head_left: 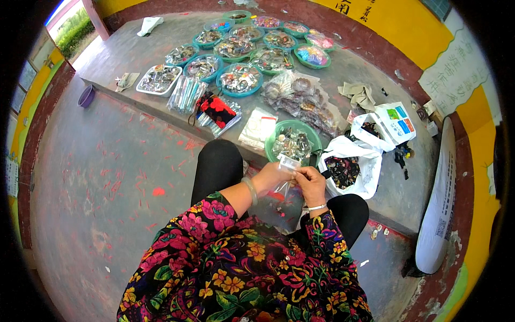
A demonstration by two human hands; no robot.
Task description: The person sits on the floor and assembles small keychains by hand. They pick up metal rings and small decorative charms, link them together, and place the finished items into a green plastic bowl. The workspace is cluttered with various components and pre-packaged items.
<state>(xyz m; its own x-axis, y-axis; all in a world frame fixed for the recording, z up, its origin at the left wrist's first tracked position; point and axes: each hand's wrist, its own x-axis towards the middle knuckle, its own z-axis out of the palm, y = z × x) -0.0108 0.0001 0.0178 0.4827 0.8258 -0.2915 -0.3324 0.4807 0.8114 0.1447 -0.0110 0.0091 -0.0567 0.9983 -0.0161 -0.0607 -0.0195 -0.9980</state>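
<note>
My left hand [270, 178] and my right hand [310, 185] meet in front of my knees, both closed on a small clear plastic bag [289, 162]. What the bag holds, if anything, is too small to make out. Just beyond my hands stands a green basin [269, 145] with several small clear packets [292, 140] in it. Right of my right hand, a white plastic bag [370, 180] stands open, full of small dark items [343, 170]. A second white bag [394, 123] with dark items leans behind it.
Several round basins [239, 94] of bagged small goods crowd the raised concrete ledge [134, 48]. Nearer lie a white tray [140, 86], a red-and-black pouch [217, 109], flat clear packs [257, 129] and a plastic heap [306, 102]. A purple bowl [86, 96] sits on the floor at left.
</note>
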